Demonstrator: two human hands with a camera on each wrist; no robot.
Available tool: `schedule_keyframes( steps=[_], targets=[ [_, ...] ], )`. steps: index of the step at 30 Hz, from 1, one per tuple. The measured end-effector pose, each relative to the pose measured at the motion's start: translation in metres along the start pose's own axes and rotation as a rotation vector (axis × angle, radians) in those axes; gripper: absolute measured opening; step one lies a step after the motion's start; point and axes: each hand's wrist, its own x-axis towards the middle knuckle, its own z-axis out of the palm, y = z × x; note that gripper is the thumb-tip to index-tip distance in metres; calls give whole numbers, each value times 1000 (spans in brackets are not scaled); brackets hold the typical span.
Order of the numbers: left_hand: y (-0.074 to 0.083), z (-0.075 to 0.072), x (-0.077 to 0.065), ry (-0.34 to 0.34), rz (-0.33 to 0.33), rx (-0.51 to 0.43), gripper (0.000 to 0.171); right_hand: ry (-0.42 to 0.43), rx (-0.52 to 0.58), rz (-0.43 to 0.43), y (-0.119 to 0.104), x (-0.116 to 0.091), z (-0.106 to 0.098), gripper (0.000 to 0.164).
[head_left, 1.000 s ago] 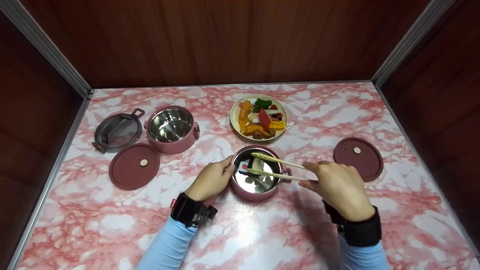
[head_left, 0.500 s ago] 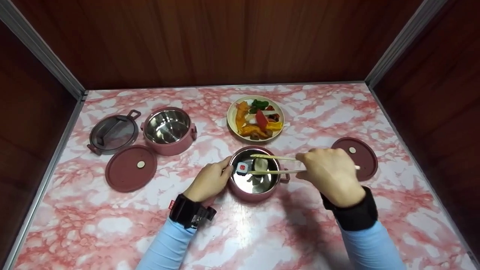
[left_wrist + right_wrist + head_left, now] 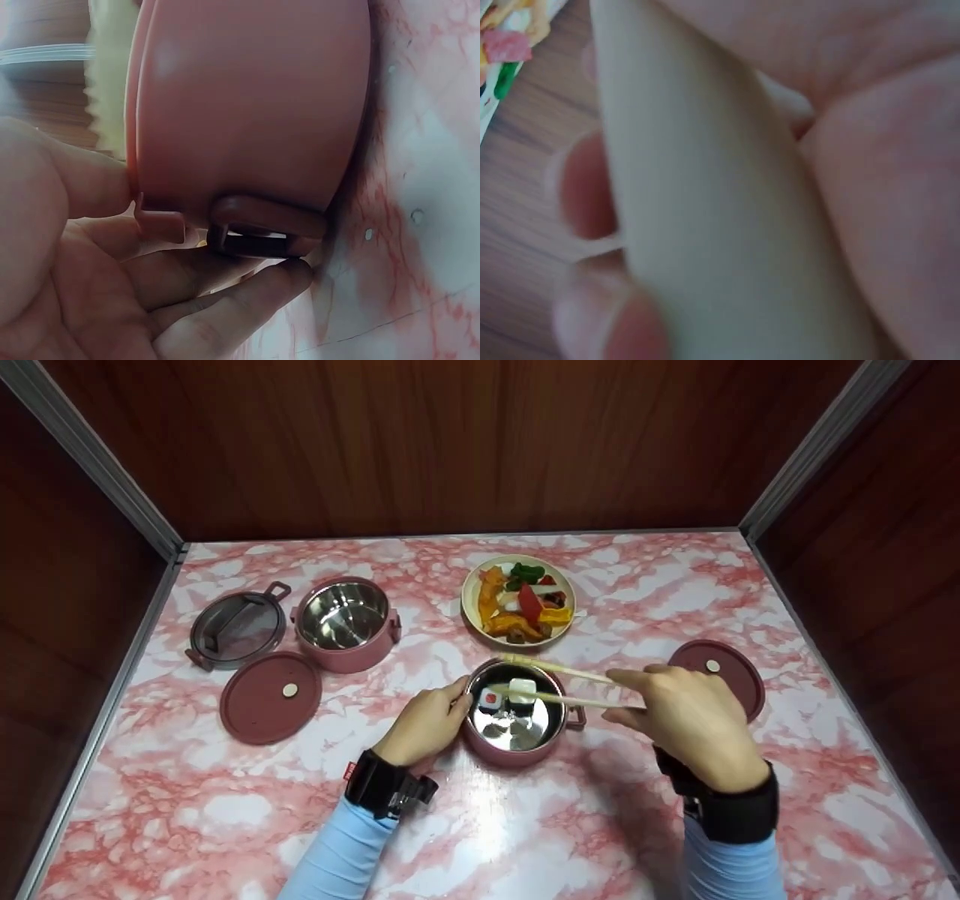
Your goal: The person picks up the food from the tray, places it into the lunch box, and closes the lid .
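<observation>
In the head view my left hand (image 3: 424, 724) holds a round pink lunch pot (image 3: 514, 756) at its left side. Up close in the left wrist view, the thumb lies at the rim and the fingers reach around the side handle (image 3: 266, 214). Pale yellow tongs (image 3: 570, 670) with serrated tips are gripped in my right hand (image 3: 694, 724). Their two arms are spread over the pot. Inside, against the steel bottom, lie a sushi roll with a red centre (image 3: 490, 701) and a second white-topped sushi piece (image 3: 523, 684), partly crossed by the lower arm.
Behind the pot stands a cream plate (image 3: 469, 619) of colourful food pieces. To the left are another pink pot (image 3: 349, 656), a clear-topped lid with handles (image 3: 244, 634) and a flat maroon lid (image 3: 259, 705). A matching lid (image 3: 739, 686) lies at the right, partly behind my hand.
The second sushi piece, earlier between the tongs' arms, now lies white side up beside the red-centred one. The tongs have lifted off it toward the pot's far rim. My left hand stays put.
</observation>
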Motion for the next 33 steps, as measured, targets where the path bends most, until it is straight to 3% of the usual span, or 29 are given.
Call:
schedule_keyframes(
  steps=[7,14,19,26,33],
  targets=[
    [-1,0,-1,11,13,5,45,176,256,-30,40,1,20,41],
    [0,1,0,-4,-17,-2,47,299,149,61,76,8,45,43],
    [0,1,1,-12,-31,-3,49,281,164,136,85,16,65,47],
    [0,1,0,-22,-46,-9,50,233,135,156,81,27,88,49],
    [-1,1,1,11,7,1,47,150,125,178,74,37,100,45]
  ],
)
